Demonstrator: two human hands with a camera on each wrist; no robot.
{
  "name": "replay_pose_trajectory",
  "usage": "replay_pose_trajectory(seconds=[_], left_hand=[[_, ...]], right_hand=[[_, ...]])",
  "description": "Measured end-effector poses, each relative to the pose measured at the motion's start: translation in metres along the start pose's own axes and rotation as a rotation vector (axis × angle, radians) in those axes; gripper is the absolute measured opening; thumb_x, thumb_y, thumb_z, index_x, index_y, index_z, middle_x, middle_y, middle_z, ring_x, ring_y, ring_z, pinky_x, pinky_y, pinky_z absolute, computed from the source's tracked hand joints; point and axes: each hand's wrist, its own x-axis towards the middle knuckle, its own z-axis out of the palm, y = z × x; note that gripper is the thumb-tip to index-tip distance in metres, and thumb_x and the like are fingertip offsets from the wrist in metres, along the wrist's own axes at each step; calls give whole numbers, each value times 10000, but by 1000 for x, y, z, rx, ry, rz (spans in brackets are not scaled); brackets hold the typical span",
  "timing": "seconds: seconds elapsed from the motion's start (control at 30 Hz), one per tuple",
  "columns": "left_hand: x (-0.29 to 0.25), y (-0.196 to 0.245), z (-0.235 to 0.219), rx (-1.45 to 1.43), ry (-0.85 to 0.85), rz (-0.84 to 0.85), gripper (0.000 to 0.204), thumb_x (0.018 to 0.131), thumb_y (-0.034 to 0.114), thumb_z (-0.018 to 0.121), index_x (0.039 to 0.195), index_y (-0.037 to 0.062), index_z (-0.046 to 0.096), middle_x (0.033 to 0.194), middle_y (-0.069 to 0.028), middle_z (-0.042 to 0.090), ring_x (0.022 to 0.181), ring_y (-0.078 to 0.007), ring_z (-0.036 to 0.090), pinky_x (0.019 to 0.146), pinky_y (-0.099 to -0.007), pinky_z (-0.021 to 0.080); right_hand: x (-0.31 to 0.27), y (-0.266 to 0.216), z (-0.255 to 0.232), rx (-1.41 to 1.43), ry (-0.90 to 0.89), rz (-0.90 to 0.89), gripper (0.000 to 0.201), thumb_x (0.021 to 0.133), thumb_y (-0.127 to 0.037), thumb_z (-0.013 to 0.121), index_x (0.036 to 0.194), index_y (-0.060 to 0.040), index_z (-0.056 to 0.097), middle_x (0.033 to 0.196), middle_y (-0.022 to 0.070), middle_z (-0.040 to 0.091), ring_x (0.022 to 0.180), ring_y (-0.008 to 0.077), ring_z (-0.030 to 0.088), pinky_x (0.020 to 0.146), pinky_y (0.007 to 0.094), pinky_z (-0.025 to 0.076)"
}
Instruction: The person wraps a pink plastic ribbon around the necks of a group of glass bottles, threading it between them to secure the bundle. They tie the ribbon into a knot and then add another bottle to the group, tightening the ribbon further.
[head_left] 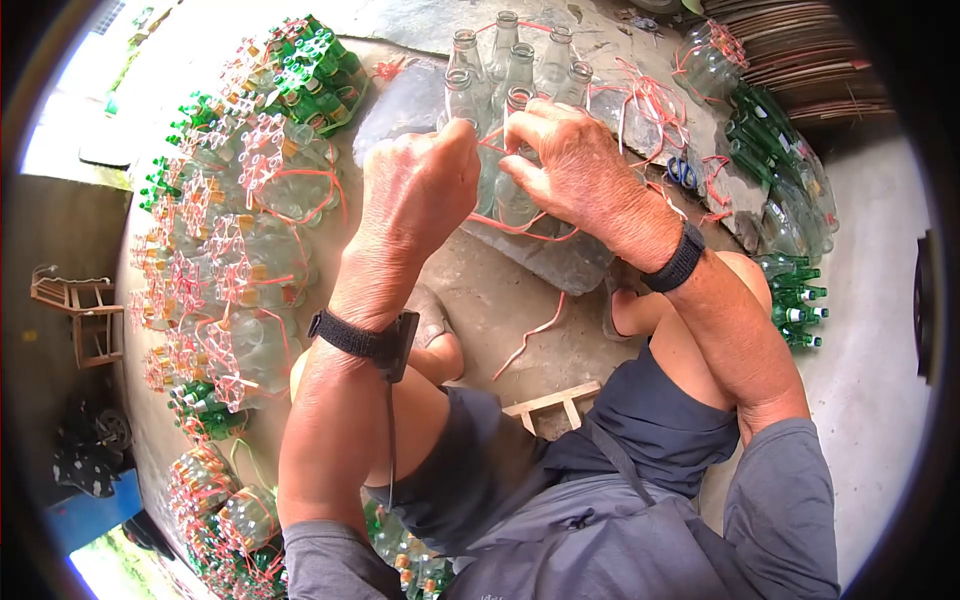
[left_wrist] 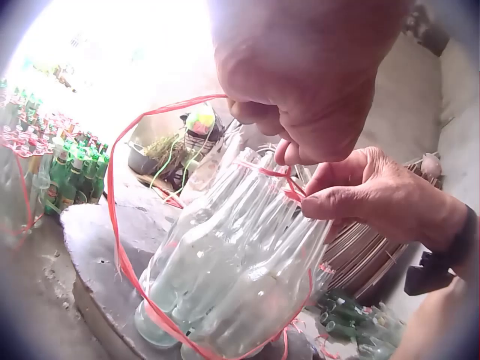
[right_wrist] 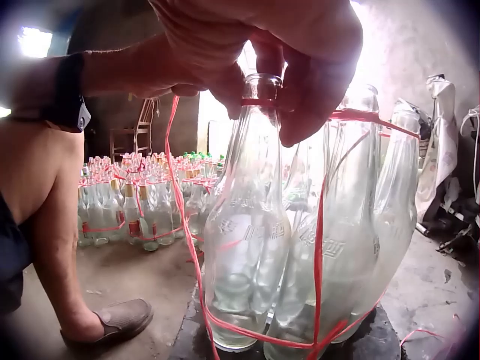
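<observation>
Work piece: cluster of clear glass bottles, upright, necks up, on a flat grey stone slab, upper centre of head view.
Binding: thin red plastic strapping cord, looped low round the cluster's base and running up to the necks; slack arc at left of left wrist view.
Left hand: fingers curled into a fist, pinching the red cord at neck height; just left of cluster in head view.
Right hand: fingers bent over a bottle mouth, thumb and fingertips pinching cord wound round that neck; seen close in right wrist view.
Key relation: bottles directly below and between both hands; long axes vertical; cord crossing at the necks, where the hands nearly touch. Right hand in contact with glass; left hand on cord only, as far as visible.
Nearer hand: right, resting on the neck.
Surroundings: tied bundles of clear and green bottles along left of head view; loose green glass bottles at right; blue-handled scissors on ground right of slab; loose red cord offcuts at lower centre.
Obstructions: neighbouring necks crowd the fingers; bent knees and a brown shoe close under the slab.
</observation>
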Motion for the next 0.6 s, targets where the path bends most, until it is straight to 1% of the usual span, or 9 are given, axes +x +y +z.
replay_pose_trajectory(seconds=[0.07,0.13,0.27,0.37,0.43,0.57,0.6], left_hand=[[3,-1,-2,1,-14,38,171,901,110,633,749,72,566,624,-181,628,592,-410,651,532,-507,495],[6,-2,-4,28,-75,16,86,905,140,690,841,83,685,685,-192,637,659,-384,677,579,-457,531],[16,-4,-3,18,-71,51,70,904,128,689,852,81,692,691,-196,633,662,-388,674,576,-445,527],[23,-8,-3,-21,-76,66,65,904,123,688,863,74,702,707,-201,634,669,-395,669,578,-437,526],[27,-11,-1,-30,-86,78,68,904,121,688,869,67,710,719,-201,640,677,-402,665,586,-433,530],[39,-13,1,-37,-121,57,72,899,118,688,876,71,736,739,-200,652,690,-407,660,601,-422,536],[42,-14,0,-71,-134,39,82,895,124,694,885,64,749,740,-196,661,659,-378,663,605,-405,537]], right_hand=[[0,-1,0,-2,0,6,176,843,-181,715,908,-22,675,930,172,657,917,377,680,823,480,554],[-1,-2,2,-10,24,-9,172,845,-177,712,906,-21,675,937,177,656,916,375,681,823,476,552],[-2,-2,2,-17,12,-17,179,846,-167,704,926,-12,666,952,184,654,914,375,681,826,473,551],[-2,-4,3,-30,35,-41,170,845,-137,683,949,-5,657,967,192,653,916,380,679,832,471,553],[-3,-6,2,-75,12,-34,158,843,-109,663,960,-2,654,975,195,652,916,379,678,839,466,555],[-4,-5,2,-54,17,-33,151,836,-93,655,958,-4,655,976,196,653,927,374,678,842,460,556],[-4,-5,2,-50,9,-38,159,833,-93,662,963,-3,656,974,194,655,931,369,676,842,457,557]])
